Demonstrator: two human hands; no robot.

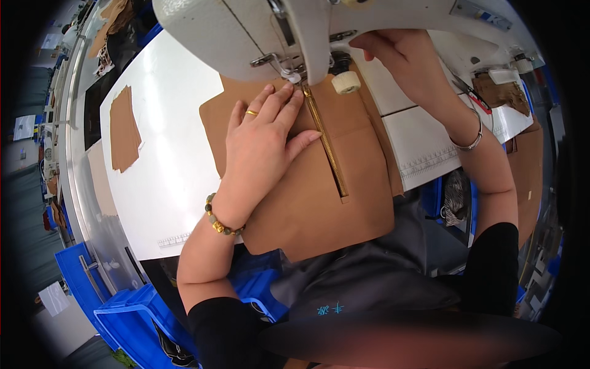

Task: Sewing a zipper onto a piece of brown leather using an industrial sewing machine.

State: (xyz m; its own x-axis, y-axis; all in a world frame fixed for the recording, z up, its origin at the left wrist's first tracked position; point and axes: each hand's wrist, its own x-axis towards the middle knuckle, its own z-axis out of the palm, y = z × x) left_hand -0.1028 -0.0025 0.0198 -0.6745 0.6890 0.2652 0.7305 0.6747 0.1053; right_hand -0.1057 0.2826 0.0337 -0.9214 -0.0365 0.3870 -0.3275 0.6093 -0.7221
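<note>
A brown leather-like panel (319, 227) lies under the head of a white sewing machine (246, 37). A gold-toothed zipper (326, 141) runs along a long slot in the panel. My left hand (261, 129) rests on the panel left of the zipper, fingers stretched out, fingertips close to the presser foot (296, 77) and thumb reaching over the teeth. My right hand (399, 64) is raised right of the needle area, fingers bent together beside a small metal lever (342, 35). Whatever its fingertips may hold is too small to make out.
A stack of brown pieces (125, 130) lies on the white tabletop (166, 111) at left. Red-and-black snips (473, 96) and brown scraps (501, 92) sit at right. Blue bins (138, 313) stand below the table, at lower left. A white knob (346, 82) juts beside the needle area.
</note>
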